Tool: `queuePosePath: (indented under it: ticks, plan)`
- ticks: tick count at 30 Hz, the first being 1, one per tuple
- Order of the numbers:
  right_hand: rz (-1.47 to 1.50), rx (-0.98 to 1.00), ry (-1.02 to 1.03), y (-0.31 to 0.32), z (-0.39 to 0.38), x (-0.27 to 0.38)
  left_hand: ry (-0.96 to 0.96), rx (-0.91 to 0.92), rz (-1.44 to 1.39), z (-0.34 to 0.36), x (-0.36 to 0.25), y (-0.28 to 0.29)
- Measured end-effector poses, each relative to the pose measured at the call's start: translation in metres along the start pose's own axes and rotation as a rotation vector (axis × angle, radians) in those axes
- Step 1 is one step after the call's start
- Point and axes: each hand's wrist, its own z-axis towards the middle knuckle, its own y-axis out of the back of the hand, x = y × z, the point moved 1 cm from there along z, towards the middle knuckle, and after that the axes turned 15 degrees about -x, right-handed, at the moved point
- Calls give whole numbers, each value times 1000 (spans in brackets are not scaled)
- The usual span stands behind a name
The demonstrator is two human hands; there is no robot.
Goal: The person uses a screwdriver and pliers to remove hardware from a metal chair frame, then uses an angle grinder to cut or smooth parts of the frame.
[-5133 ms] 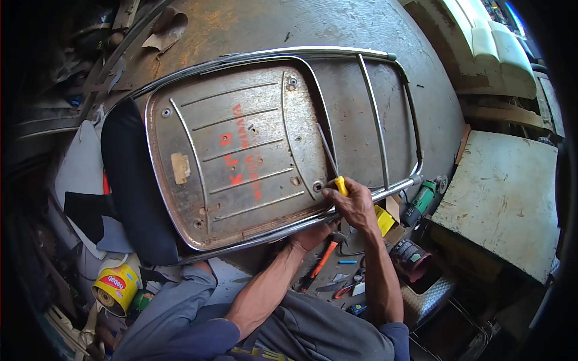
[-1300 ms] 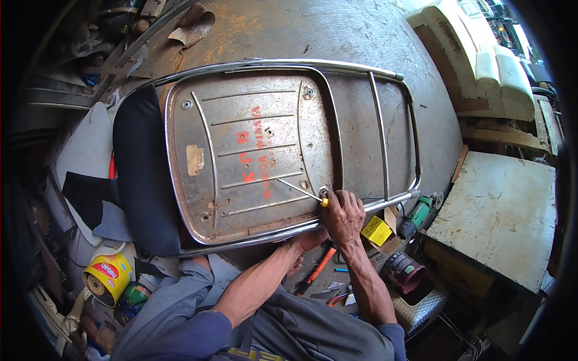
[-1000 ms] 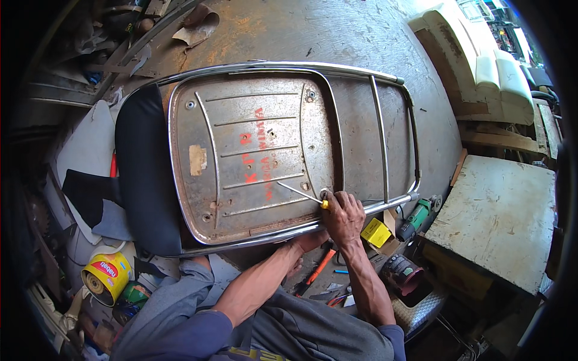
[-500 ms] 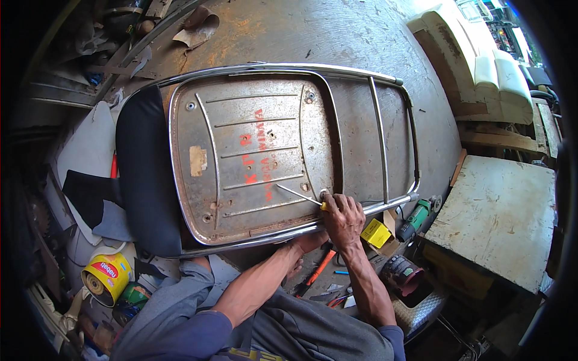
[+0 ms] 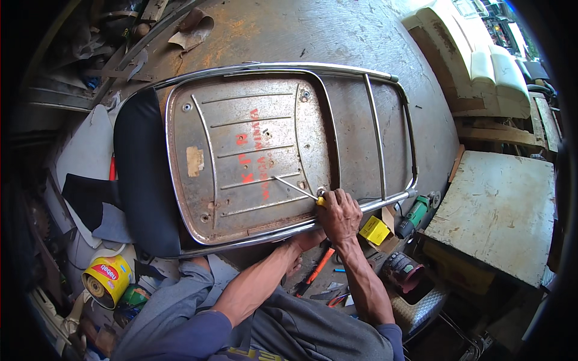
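A chair with a chrome tube frame (image 5: 380, 138) lies with the rusty metal underside of its seat (image 5: 259, 141) facing up. Its black padded backrest (image 5: 144, 171) is at the left. My right hand (image 5: 341, 218) is closed around the yellow handle of a screwdriver (image 5: 295, 186) at the seat's near right corner. The screwdriver's shaft points left across the metal, its tip away from the corner. My left hand (image 5: 304, 245) reaches under the near frame rail, palm and most fingers hidden; a few fingertips show curled below it.
An orange-handled tool (image 5: 321, 265), a yellow box (image 5: 374, 230) and a green angle grinder (image 5: 415, 213) lie near my right arm. A worn board-topped table (image 5: 497, 210) stands at the right, a cream sofa (image 5: 463, 66) beyond. At the left sits a yellow tin (image 5: 108, 280).
The whole view has shifted slightly, so the chair and table sit a little further left. My right hand keeps its grip on the screwdriver at the same corner; my left arm is nearly still.
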Motion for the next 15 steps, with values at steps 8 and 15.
queuePosePath:
  ticks: [8, 15]
  plan:
    - [17, -6, 43, -4, -2, 1, -52, -90, -6, 1, -2, -3]
    - [307, 109, -357, 56, 7, -20, -151, -221, 40, 2, 4, -16]
